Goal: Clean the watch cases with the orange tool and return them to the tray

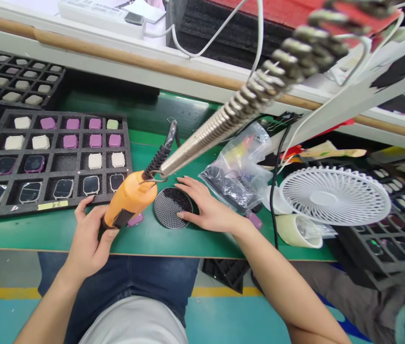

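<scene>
1. The left hand (90, 236) is half curled, thumb parted from the fingers, beside the lower end of the orange driver (131, 198). The driver hides some of its fingertips, so I cannot tell whether they grip it or something behind it.
2. One finger of that hand reaches the near edge of the black tray (64, 161).
3. The right hand (211, 210) is open, thumb and fingers apart, its tips over the round dish (169, 220); the thumb tip is above the dish's holes.
4. Dark bits (174, 194) are gathered on the dish's far side, by the right fingers.
5. The hands are apart, the dish lying on the green table (152, 243) just right of the driver.
6. A purple piece (136, 220) shows between driver and dish.
7. The driver's upper end meets a metal spring (241, 107).
8. A clear bag (238, 177) lies beyond the right wrist.
</scene>
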`<state>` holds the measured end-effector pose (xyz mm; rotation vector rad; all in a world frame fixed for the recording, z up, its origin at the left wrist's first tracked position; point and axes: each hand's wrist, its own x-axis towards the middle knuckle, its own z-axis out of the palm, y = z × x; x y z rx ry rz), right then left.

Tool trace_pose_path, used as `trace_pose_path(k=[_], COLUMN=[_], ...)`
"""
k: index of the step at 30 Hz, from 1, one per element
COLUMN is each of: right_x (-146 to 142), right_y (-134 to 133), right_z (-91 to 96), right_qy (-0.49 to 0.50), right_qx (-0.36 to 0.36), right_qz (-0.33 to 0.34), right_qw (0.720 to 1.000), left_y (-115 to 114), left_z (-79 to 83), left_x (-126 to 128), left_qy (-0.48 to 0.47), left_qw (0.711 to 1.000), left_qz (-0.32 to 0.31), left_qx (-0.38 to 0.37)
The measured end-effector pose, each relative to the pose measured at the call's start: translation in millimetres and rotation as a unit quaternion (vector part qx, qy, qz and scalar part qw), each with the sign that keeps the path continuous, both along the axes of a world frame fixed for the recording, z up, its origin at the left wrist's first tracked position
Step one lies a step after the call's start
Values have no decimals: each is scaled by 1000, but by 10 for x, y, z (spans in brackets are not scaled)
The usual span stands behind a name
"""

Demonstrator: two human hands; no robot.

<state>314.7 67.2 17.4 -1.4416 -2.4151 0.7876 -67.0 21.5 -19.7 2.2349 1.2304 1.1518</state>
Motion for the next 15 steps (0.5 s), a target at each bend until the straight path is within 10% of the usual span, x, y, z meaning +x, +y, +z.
trace_pose_path(k=[15], right_x=[-13], right_y=[87], right_z=[82], right_qy=[12], right_qx=[-23], right_qz=[45], right_qw=[999], left_y=[3], left_z=[-10], left_x=[-20], left_qy=[13], left_qw=[1000], left_qz=[-2], left_qx=[5])
